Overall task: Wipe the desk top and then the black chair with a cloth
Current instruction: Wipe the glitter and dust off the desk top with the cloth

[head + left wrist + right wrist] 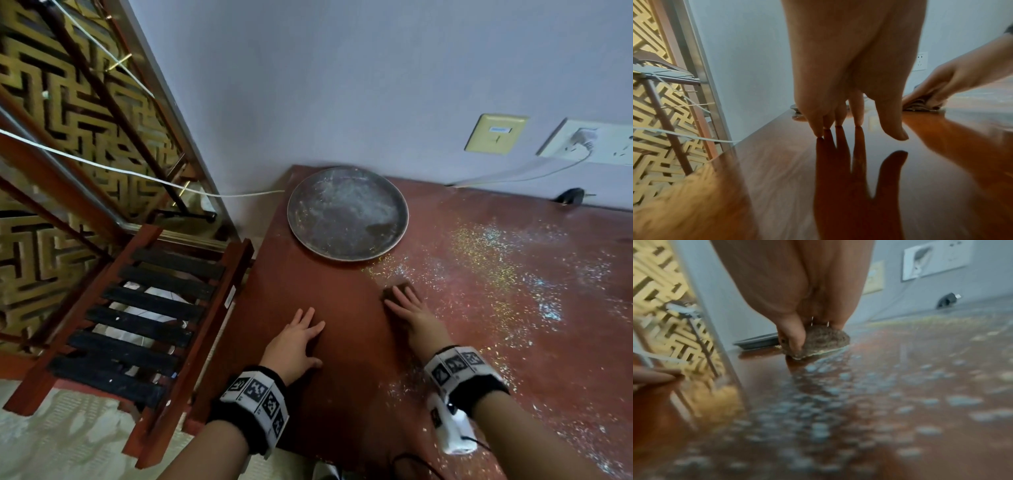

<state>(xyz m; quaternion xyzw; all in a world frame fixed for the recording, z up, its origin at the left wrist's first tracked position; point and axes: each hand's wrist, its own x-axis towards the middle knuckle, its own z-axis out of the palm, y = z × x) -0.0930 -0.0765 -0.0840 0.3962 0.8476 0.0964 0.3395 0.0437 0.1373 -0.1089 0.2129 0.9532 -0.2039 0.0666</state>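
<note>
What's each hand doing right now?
Left hand: open, straight fingers touching the red-brown wooden desk top.
Right hand: holding the small brown cloth.

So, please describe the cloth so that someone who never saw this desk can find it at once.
Start at the red-brown desk top against the wall, then find the round dusty tray in its far left corner. Just nearer than the tray, the right hand presses on a small dark brown cloth. It lies at the edge of the glittery specks, and nothing else here is soft.
</note>
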